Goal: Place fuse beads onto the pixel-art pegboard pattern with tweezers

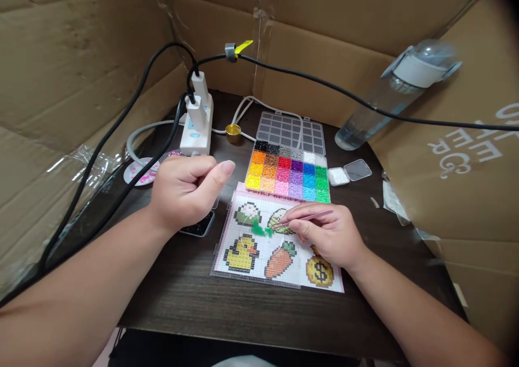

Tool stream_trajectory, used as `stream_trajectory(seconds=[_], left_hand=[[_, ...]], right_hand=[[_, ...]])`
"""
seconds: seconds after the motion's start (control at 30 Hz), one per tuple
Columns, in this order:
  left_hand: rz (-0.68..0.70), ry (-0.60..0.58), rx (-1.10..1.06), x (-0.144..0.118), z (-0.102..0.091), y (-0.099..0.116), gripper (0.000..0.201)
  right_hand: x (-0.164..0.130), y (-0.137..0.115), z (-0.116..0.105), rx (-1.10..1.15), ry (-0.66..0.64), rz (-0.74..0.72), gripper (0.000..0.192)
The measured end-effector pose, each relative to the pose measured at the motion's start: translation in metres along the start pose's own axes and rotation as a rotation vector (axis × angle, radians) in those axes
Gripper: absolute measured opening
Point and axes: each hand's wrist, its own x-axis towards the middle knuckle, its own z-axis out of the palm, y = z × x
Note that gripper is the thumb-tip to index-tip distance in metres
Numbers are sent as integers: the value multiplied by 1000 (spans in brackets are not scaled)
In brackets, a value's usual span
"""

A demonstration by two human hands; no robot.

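Note:
My right hand [328,232] pinches pink tweezers [312,215], their tips at small green beads [268,231]. More loose green beads [257,228] lie to the left, in or on a clear round dish whose outline is faint. Beneath is a clear pegboard [259,280] over a pattern sheet [300,264] with pixel pictures: a duck [241,254], a carrot [279,263], a money bag [320,271] and others. Black and yellow beads seem to fill the duck. My left hand [186,188] is closed in a fist above the table, left of the sheet; its inside is hidden.
A sorted bead box [290,172] stands behind the sheet, lid opened back. Around are a small white container [338,176], a gold cup [233,134], a power strip [198,132], a dish of pink beads [138,172] and a tilted water bottle [389,97]. Black cables [304,76] cross; cardboard walls [316,48] enclose the table.

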Motion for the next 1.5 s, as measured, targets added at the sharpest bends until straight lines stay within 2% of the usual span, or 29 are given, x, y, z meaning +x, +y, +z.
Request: stream_trajectory(seconds=[0.27,0.53,1.33,1.5], left_hand=[[43,6,28,0,0,-3,49],[98,8,26,0,2,-5,49],[103,14,13,0,3,-6,48],[104,19,6,0,3,-6,49]], right_hand=[[4,9,-9,-1,-35,48,11],[4,10,-9,19,-54,114,13],[5,7,-7,-75,-75,-42,9],[4,6,-7,-58,-64,-27,8]])
